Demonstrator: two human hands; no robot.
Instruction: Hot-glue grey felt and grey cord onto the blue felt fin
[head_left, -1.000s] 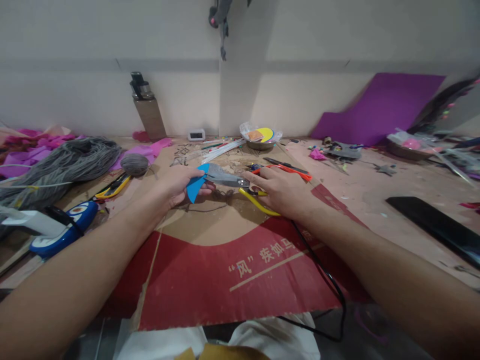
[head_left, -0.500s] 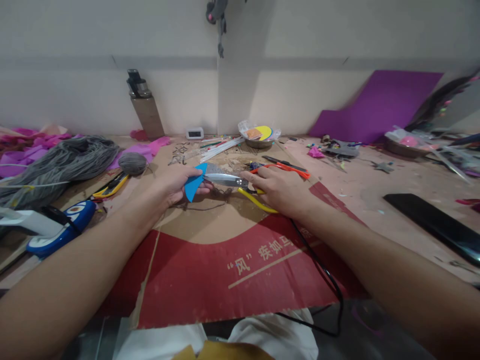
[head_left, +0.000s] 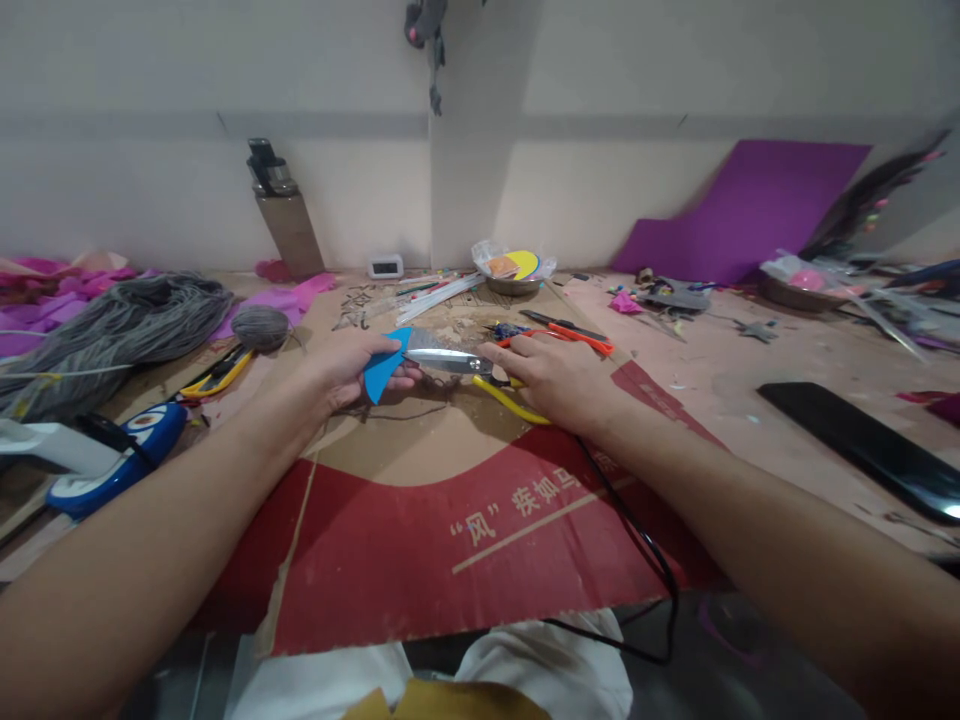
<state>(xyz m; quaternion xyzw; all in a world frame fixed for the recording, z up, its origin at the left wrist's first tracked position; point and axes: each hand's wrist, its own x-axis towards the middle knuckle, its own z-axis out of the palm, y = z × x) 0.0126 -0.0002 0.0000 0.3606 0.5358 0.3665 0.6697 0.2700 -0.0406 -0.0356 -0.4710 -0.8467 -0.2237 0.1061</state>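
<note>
Between the thumb and fingers of my left hand (head_left: pixel 358 365) is a piece of blue paper or thin foam (head_left: pixel 382 371) with a curved outer edge. My right hand (head_left: pixel 559 375) grips a pair of scissors (head_left: pixel 450 360) with yellow handles. Their silver blades look nearly closed and point left, the tips touching or just beside the right edge of the blue piece. Both hands are over a cardboard sheet (head_left: pixel 375 590) with a red printed front. Part of the scissors' handles is hidden by my right fingers.
Orange-handled scissors (head_left: pixel 581 338) lie just beyond my right hand. At left are a grey yarn ball (head_left: pixel 259 327), a yellow cutter (head_left: pixel 217 374) and a blue-and-white stand (head_left: pixel 120 460). A black phone-like slab (head_left: pixel 862 450) lies at right. Behind stands a bowl (head_left: pixel 514 284) with packets.
The whole view has shifted slightly, so everything appears a little further left. The scissor blades look slightly more closed at the blue piece; both hands keep their grip.
</note>
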